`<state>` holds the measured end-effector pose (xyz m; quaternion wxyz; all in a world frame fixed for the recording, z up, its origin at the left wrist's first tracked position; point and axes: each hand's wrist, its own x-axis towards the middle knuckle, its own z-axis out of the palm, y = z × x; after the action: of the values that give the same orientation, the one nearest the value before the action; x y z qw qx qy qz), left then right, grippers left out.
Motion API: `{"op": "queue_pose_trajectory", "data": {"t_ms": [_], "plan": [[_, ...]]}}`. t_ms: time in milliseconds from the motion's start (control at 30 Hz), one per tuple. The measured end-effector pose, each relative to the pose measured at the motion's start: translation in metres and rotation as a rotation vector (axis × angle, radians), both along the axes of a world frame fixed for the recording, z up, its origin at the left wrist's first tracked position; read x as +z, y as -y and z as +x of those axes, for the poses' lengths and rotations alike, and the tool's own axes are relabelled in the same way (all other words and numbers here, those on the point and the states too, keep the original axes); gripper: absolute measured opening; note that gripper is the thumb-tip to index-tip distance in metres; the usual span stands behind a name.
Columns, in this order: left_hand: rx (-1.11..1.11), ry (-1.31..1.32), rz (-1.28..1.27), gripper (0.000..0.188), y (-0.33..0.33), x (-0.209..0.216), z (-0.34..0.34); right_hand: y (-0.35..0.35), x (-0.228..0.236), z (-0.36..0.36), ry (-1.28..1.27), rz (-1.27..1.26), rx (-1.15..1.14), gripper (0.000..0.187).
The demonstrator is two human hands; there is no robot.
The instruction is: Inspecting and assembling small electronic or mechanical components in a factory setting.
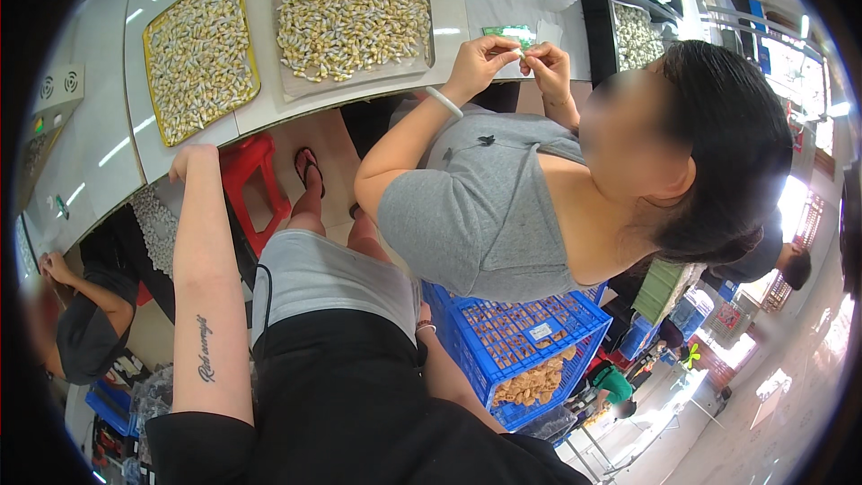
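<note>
We observe the wearer's left hand (pixel 184 162) raised to the near edge of the worktop (pixel 108 139), its fingers hooked over or under that edge so that we cannot tell whether they are spread or closed; only the wrist and the base of the hand show. The forearm below it carries a line of script tattoo. The yellow-rimmed tray (pixel 199 56) of small pale wrapped pieces lies on the worktop just beyond this hand, tilted, and a brown tray (pixel 352 18) holding similar yellow-and-white pieces sits to its right, close beside it. The wearer's right hand (pixel 422 316) is mostly hidden behind the lap; we see only a wrist with a thin band near the blue plastic crate (pixel 521 341), and its fingers cannot be judged. That crate stands on the floor to the right and holds tan pieces. A co-worker in a grey top (pixel 485 207) sits between us and the far worktop, both hands (pixel 512 58) brought together and pinching a small item at the worktop edge, a white bangle on one wrist. A dark tray (pixel 628 31) of pale pieces stands far right. A red stool (pixel 256 184) sits under the worktop. Another person (pixel 85 305) is seated at the left margin.
</note>
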<state>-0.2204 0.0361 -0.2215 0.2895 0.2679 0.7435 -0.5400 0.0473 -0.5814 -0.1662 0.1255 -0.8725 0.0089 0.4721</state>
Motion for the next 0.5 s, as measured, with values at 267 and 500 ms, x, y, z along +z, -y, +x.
{"op": "queue_pose_trajectory", "data": {"t_ms": [267, 500], "plan": [[-0.011, 0.003, -0.017, 0.053, -0.002, -0.002, -0.004, 0.010, -0.012, -0.002, 0.034, -0.043, 0.029, 0.036], [-0.014, 0.007, -0.026, 0.054, -0.004, -0.005, -0.004, 0.020, -0.023, -0.003, 0.025, -0.081, 0.016, 0.035]]}}
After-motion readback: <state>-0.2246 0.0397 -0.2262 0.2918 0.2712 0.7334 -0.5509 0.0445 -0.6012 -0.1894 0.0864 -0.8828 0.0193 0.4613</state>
